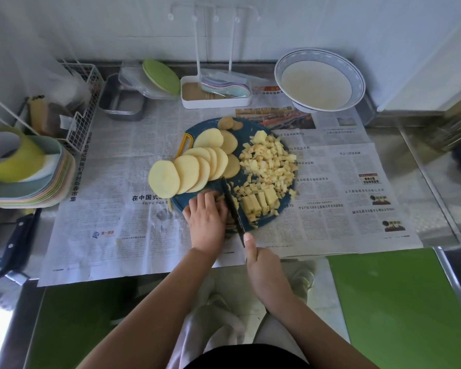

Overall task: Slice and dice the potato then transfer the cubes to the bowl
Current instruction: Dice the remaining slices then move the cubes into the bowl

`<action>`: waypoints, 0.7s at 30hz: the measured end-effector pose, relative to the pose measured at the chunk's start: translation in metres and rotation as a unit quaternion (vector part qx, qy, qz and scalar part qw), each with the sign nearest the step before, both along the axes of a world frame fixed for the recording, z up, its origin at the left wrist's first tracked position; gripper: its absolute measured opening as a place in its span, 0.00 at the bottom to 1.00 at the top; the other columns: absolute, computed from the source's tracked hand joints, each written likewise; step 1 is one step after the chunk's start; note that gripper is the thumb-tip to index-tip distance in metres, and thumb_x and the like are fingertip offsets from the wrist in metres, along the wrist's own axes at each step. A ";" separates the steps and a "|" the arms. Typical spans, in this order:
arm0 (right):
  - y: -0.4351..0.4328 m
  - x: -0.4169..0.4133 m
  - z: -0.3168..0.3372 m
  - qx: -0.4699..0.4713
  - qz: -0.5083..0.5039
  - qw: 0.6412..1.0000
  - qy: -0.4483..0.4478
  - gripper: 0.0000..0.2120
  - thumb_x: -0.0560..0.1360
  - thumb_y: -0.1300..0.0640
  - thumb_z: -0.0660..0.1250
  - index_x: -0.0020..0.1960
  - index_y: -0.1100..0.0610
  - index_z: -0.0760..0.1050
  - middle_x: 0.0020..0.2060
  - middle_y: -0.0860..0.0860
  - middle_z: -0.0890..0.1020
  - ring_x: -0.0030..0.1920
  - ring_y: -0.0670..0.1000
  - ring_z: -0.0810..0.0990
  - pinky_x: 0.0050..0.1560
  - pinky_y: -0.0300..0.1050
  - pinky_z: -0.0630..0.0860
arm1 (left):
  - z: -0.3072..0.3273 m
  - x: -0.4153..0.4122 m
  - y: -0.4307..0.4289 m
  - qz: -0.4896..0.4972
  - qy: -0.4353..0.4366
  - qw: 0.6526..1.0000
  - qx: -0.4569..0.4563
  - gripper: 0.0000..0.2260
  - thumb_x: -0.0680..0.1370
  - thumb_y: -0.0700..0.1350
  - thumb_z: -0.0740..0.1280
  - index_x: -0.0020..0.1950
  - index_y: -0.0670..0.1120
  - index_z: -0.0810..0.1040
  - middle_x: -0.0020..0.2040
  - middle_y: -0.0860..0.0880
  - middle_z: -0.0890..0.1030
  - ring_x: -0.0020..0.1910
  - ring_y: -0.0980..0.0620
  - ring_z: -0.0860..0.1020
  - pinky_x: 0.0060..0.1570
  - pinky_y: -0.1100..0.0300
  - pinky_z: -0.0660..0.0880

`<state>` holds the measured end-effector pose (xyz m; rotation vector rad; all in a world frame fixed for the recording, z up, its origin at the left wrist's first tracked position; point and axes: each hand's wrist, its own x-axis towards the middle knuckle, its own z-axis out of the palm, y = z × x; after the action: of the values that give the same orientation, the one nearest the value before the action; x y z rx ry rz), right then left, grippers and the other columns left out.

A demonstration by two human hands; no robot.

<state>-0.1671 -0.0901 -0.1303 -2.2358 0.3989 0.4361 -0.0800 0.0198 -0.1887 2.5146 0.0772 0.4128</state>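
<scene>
**Blue board, potato half diced**

Blue and round, the plastic cutting board [250,126] lies on spread newspaper [330,182] covering a metal counter. Across its left part fans a row of pale yellow potato slices [197,169], the nearest round hanging over the board's edge. Two small skin-on end pieces [228,123] sit at the far rim. The right part carries a loose heap of small potato cubes [269,163], and near the front edge stand a few thicker pale potato blocks [261,202], just right of the blade.

The left hand [206,214] rests at the front of the board, fingers curled down over a bunch of potato strips [230,222], which it mostly hides; its knuckles lie against the flat of the black-bladed knife [232,206]. The right hand [264,267] is wrapped round the knife's handle, which it covers, with the thumb stretched forward along the top toward the blade. The blade points away from the person and slightly left, its edge down on the board.

The white bowl with a blue patterned rim [317,81] stands at the far right of the counter, well apart from the board.

A stack of pastel plates [51,182] sits at the left, with a dark-handled second knife [16,241] nearer the front.
</scene>
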 end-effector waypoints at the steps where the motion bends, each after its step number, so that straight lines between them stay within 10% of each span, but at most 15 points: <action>1: -0.002 -0.001 0.001 0.002 -0.002 1.000 -0.005 0.30 0.81 0.42 0.45 0.26 0.56 0.62 0.24 0.50 0.70 0.28 0.46 0.69 0.30 0.38 0.63 | 0.000 0.000 0.001 -0.004 0.003 1.000 -0.001 0.15 0.77 0.50 0.55 0.51 0.42 0.77 0.50 0.45 0.78 0.49 0.45 0.70 0.51 0.52 0.62; 13: -0.017 -0.005 -0.009 0.063 -0.047 0.997 -0.009 0.33 0.74 0.33 0.43 0.24 0.56 0.59 0.16 0.48 0.62 0.21 0.48 0.64 0.30 0.45 0.67 | 0.021 -0.005 0.016 -0.056 0.038 0.991 -0.115 0.15 0.80 0.51 0.60 0.57 0.42 0.76 0.53 0.47 0.76 0.52 0.47 0.74 0.55 0.53 0.67; 21: -0.004 -0.008 -0.012 0.125 -0.061 0.990 0.010 0.31 0.80 0.38 0.47 0.26 0.56 0.60 0.16 0.48 0.63 0.17 0.45 0.63 0.28 0.47 0.65 | 0.023 -0.022 0.057 -0.218 0.099 0.971 -0.017 0.12 0.67 0.46 0.78 0.45 0.44 0.80 0.40 0.51 0.78 0.39 0.54 0.74 0.38 0.66 0.69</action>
<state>-0.1749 -0.0936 -0.1422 -1.9551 0.4630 0.4197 -0.1016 0.0773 -0.1661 2.4384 -0.3827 -0.0184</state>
